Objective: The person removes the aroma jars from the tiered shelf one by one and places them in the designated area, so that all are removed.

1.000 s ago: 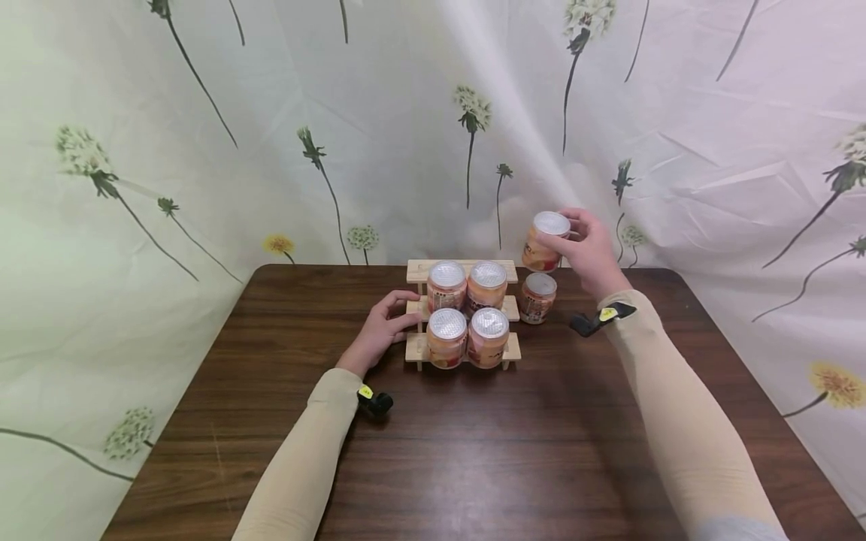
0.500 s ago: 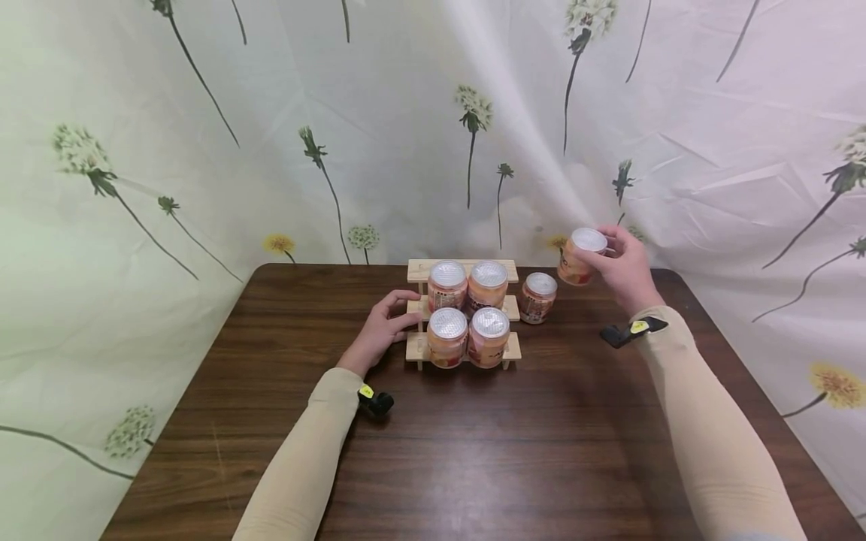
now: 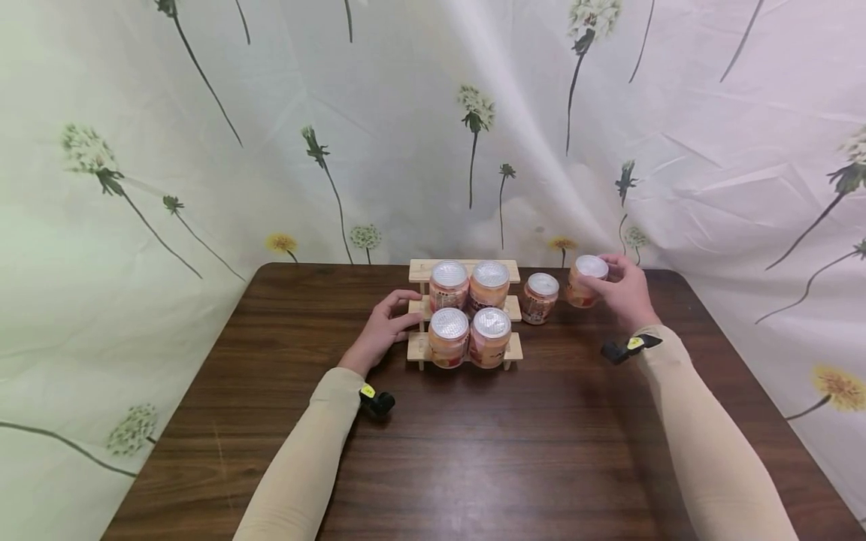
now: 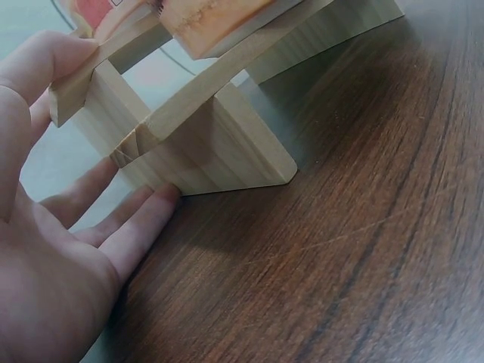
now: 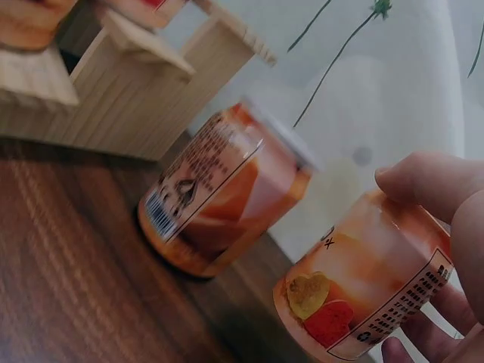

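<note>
My right hand (image 3: 625,291) grips a jar (image 3: 582,293) with an orange label and a pale lid, thumb on one side and fingers round the other. In the right wrist view this jar (image 5: 355,272) is low, close over the table. A similar jar (image 3: 539,303) stands upright just left of it, beside the rack. The three-step wooden rack (image 3: 417,347) carries several such jars on its lower and middle steps. My left hand (image 3: 384,330) rests against the rack's left side; in the left wrist view its extended fingers touch the wooden side panel (image 4: 219,155).
The dark brown wooden table (image 3: 446,451) extends in front of the rack and to both sides. Behind its back edge hangs a pale curtain (image 3: 406,150) printed with dandelions. The rack's top step (image 3: 433,268) bears no jar.
My right hand has carried its jar rightward past the standing jar, then lowered it toward the table. The left hand has stayed at the rack.
</note>
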`<action>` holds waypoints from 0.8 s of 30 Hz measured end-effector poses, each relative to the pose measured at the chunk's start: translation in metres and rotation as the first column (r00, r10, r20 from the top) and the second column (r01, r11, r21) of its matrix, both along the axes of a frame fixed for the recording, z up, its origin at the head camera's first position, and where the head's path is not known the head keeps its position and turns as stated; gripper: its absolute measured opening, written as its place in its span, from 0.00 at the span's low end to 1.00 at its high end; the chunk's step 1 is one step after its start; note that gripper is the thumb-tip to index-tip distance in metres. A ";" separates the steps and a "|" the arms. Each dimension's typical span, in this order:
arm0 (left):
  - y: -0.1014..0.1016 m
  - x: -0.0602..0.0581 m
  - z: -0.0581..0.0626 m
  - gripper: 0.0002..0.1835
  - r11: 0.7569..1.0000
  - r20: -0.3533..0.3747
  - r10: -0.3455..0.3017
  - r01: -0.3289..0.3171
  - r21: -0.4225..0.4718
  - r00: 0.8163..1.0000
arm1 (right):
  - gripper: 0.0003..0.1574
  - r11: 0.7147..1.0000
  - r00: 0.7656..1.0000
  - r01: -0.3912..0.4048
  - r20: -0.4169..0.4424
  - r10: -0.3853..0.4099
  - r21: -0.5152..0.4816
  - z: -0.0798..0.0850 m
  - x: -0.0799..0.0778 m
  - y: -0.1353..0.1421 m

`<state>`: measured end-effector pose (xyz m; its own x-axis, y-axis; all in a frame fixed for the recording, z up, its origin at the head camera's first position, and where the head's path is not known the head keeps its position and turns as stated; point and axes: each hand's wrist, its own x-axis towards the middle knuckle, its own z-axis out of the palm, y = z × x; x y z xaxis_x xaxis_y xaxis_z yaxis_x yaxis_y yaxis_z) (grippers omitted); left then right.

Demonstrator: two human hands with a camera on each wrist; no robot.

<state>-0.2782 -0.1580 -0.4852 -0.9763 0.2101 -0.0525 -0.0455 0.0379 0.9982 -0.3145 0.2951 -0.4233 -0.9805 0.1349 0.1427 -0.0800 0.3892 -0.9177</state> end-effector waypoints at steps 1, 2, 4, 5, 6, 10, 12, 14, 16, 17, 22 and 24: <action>0.000 0.000 0.000 0.23 1.000 0.000 0.000 0.000 0.001 1.000 | 0.38 1.000 1.000 -0.005 0.004 0.005 -0.001 -0.004 0.000 0.001; 0.000 0.000 0.000 0.23 1.000 -0.001 0.000 0.000 -0.001 1.000 | 0.39 1.000 1.000 -0.011 0.009 0.011 -0.005 -0.008 0.000 0.002; 0.001 0.000 -0.001 0.23 1.000 -0.001 -0.001 0.001 0.000 1.000 | 0.39 1.000 1.000 -0.022 0.017 0.022 -0.006 -0.014 0.001 0.003; 0.001 0.000 -0.001 0.23 1.000 -0.002 -0.001 0.001 0.000 1.000 | 0.39 1.000 0.999 -0.028 0.021 0.029 -0.009 -0.016 0.001 0.003; 0.001 0.000 -0.001 0.22 1.000 -0.002 0.000 0.000 0.001 1.000 | 0.39 0.999 0.999 -0.033 0.024 0.033 -0.007 -0.019 0.002 0.003; 0.001 -0.002 -0.001 0.22 1.000 -0.003 0.004 -0.004 -0.003 1.000 | 0.40 0.999 0.998 -0.049 0.047 0.049 0.011 -0.024 0.005 0.002; 0.001 -0.002 -0.002 0.22 1.000 -0.004 0.006 -0.006 -0.008 1.000 | 0.41 0.998 0.997 -0.053 0.062 0.051 0.023 -0.026 0.006 0.001; 0.001 -0.003 -0.002 0.22 1.000 -0.007 0.007 -0.007 -0.015 1.000 | 0.42 0.998 0.996 -0.052 0.075 0.049 0.033 -0.027 0.008 0.000; 0.001 -0.003 -0.002 0.22 1.000 -0.009 0.006 -0.006 -0.017 1.000 | 0.42 0.998 0.996 -0.049 0.082 0.046 0.030 -0.028 0.009 -0.001; 0.001 -0.003 -0.002 0.23 1.000 -0.009 0.006 -0.006 -0.017 1.000 | 0.43 0.998 0.995 -0.048 0.084 0.046 0.026 -0.029 0.009 -0.001; 0.000 -0.001 0.000 0.23 1.000 -0.004 0.004 -0.004 -0.020 1.000 | 0.44 0.999 0.995 -0.048 0.091 0.046 0.018 -0.034 0.009 -0.002; 0.001 -0.001 0.000 0.23 1.000 -0.005 0.002 -0.002 -0.018 1.000 | 0.44 0.998 0.994 -0.053 0.101 0.051 0.019 -0.035 0.008 -0.002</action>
<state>-0.2788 -0.1573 -0.4851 -0.9769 0.2074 -0.0519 -0.0411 0.0559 0.9976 -0.3062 0.2935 -0.4579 -0.9957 0.0811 0.0457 -0.0088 0.4065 -0.9136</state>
